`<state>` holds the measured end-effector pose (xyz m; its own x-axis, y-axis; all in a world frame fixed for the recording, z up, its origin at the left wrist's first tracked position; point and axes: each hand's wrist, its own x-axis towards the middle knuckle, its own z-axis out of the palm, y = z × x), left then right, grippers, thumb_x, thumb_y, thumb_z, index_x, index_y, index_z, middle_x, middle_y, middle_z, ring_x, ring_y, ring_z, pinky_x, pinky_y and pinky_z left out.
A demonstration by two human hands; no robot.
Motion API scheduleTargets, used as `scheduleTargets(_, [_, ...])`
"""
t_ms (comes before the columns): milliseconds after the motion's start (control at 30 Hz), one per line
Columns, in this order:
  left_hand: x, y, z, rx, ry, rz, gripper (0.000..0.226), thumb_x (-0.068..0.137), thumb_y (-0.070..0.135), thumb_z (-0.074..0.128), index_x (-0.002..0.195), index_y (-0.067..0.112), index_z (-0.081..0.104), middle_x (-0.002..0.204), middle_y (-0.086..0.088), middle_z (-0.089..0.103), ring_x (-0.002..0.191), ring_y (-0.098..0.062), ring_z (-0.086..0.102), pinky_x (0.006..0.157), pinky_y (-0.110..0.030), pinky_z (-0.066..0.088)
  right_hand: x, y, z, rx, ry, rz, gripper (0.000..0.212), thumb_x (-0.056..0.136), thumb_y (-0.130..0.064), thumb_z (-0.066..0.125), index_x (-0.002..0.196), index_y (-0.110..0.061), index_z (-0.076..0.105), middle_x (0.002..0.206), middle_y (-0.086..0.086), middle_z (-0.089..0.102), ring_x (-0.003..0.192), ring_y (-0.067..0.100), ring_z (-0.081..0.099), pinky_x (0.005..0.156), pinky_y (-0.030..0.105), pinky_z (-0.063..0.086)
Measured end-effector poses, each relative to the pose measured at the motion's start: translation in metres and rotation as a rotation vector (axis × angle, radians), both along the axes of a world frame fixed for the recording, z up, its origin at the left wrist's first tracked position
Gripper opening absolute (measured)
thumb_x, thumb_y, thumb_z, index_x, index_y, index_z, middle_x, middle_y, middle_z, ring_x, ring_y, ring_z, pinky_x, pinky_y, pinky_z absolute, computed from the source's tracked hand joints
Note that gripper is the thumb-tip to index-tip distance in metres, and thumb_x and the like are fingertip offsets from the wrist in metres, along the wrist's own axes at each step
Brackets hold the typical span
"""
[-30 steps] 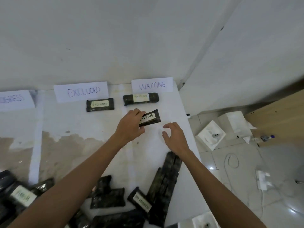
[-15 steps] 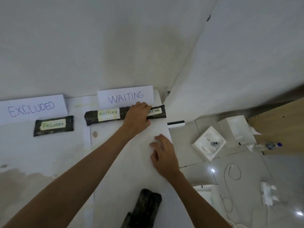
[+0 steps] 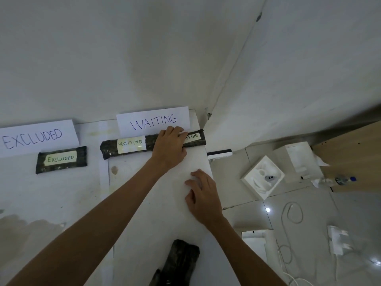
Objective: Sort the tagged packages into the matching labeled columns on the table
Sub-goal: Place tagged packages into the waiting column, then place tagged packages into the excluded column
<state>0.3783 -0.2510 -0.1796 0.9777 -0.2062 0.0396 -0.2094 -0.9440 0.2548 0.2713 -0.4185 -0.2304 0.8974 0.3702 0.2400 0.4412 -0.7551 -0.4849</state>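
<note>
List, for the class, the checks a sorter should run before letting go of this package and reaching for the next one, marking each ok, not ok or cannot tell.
1. Tag on the package under the left hand matches the WAITING sign: ok, visible letters "ITING".
2. It lies flat on the table: ok.
3. Lined up with the first WAITING package: ok, end to end.
4. Clear of the table's right edge: cannot tell, its end is very near.
5. Right hand free: ok, resting empty.
6. Next package tag readable: not ok, no tag showing.

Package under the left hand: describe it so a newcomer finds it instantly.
Find the WAITING sign at the table's far right corner. Two dark packages lie end to end just below it. It is the right one, under the left hand, its tag half covered, showing only "ITING".
</note>
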Motion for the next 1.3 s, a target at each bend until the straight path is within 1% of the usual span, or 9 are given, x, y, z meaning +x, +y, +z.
scheduleTargets(200, [-0.037, 0.006, 0.024, -0.044, -0.054, 0.021, 0.040, 0.066, 0.013, 0.072, 0.105, 0.005, 0.067, 0.106, -0.014, 0.066, 0.093, -0.035, 0.060, 0.078, -0.043, 0.049, 0.006, 0.000, 0.025, -0.002, 0.111, 0.055, 0.031, 0.077, -0.010, 0.049, 0.104, -0.010, 0.062, 0.110, 0.011, 0.061, 0.109, 0.020, 0.049, 0.092, 0.035, 0.047])
scheduleTargets(333, [-0.081, 0.013, 0.036, -0.079, -0.035, 0.062, 0.036, 0.071, 0.014, 0.070, 0.107, 0.007, 0.067, 0.109, -0.013, 0.065, 0.098, -0.035, 0.059, 0.079, -0.043, 0.048, -0.001, -0.001, 0.053, -0.035, 0.171, 0.155, 0.035, 0.075, 0.000, 0.055, 0.107, -0.008, 0.063, 0.106, 0.009, 0.061, 0.093, 0.022, 0.058, 0.076, 0.028, 0.048])
scheduleTargets(500, [-0.139, 0.017, 0.052, -0.098, 0.054, 0.109, 0.035, 0.082, 0.019, 0.061, 0.116, 0.012, 0.063, 0.119, -0.009, 0.061, 0.108, -0.031, 0.054, 0.088, -0.041, 0.042, -0.027, -0.003, 0.082, -0.082, 0.154, 0.273, 0.031, 0.078, 0.000, 0.057, 0.107, -0.010, 0.064, 0.106, 0.009, 0.062, 0.089, 0.025, 0.059, 0.070, 0.027, 0.044])
scheduleTargets(633, [-0.185, 0.019, 0.056, -0.111, 0.126, 0.131, 0.036, 0.086, 0.022, 0.057, 0.121, 0.016, 0.059, 0.125, -0.006, 0.057, 0.114, -0.028, 0.050, 0.093, -0.039, 0.040, -0.056, -0.007, 0.099, -0.101, 0.155, 0.364, 0.030, 0.077, 0.003, 0.057, 0.103, -0.009, 0.066, 0.102, 0.009, 0.064, 0.081, 0.025, 0.059, 0.065, 0.033, 0.050])
scheduleTargets(733, [-0.216, 0.021, 0.052, -0.124, 0.174, 0.127, 0.037, 0.085, 0.021, 0.057, 0.122, 0.016, 0.059, 0.125, -0.006, 0.057, 0.113, -0.028, 0.050, 0.092, -0.040, 0.042, -0.077, -0.016, 0.100, -0.199, 0.206, 0.492, 0.041, 0.070, 0.004, 0.060, 0.107, -0.012, 0.064, 0.108, 0.008, 0.062, 0.087, 0.026, 0.058, 0.069, 0.038, 0.052])
scheduleTargets(900, [-0.258, 0.025, 0.038, -0.149, 0.296, 0.125, 0.039, 0.087, 0.023, 0.054, 0.125, 0.017, 0.055, 0.127, -0.004, 0.054, 0.113, -0.026, 0.049, 0.090, -0.037, 0.042, -0.112, -0.024, 0.085, -0.556, 0.144, 0.780, 0.068, 0.057, -0.003, 0.073, 0.122, -0.018, 0.055, 0.130, 0.010, 0.051, 0.120, 0.031, 0.048, 0.092, 0.038, 0.047])
scheduleTargets(1067, [-0.292, 0.021, 0.035, -0.372, 0.469, 0.166, 0.037, 0.089, 0.023, 0.053, 0.125, 0.018, 0.055, 0.125, -0.002, 0.053, 0.115, -0.021, 0.049, 0.097, -0.031, 0.041, -0.123, -0.019, 0.080, -0.664, 0.022, 0.747, 0.062, 0.054, -0.011, 0.079, 0.112, -0.020, 0.058, 0.115, 0.004, 0.059, 0.105, 0.028, 0.056, 0.081, 0.036, 0.051])
scheduleTargets(1200, [-0.314, 0.019, 0.044, -0.558, 0.501, 0.253, 0.030, 0.091, 0.031, 0.053, 0.119, 0.020, 0.060, 0.117, 0.004, 0.056, 0.108, -0.013, 0.052, 0.093, -0.024, 0.040, -0.116, -0.023, 0.099, -0.647, 0.308, 0.663, 0.057, 0.060, -0.038, 0.065, 0.112, -0.018, 0.060, 0.104, 0.002, 0.063, 0.092, 0.022, 0.056, 0.080, 0.035, 0.048])
scheduleTargets(1300, [-0.320, 0.020, 0.050, -0.774, 0.570, 0.385, 0.025, 0.094, 0.033, 0.049, 0.111, 0.022, 0.064, 0.113, 0.004, 0.060, 0.105, -0.013, 0.055, 0.092, -0.029, 0.046, -0.116, -0.030, 0.120, -0.307, 0.755, 0.375, 0.034, 0.068, -0.036, 0.061, 0.098, -0.020, 0.067, 0.084, -0.002, 0.066, 0.075, 0.017, 0.061, 0.070, 0.037, 0.055])
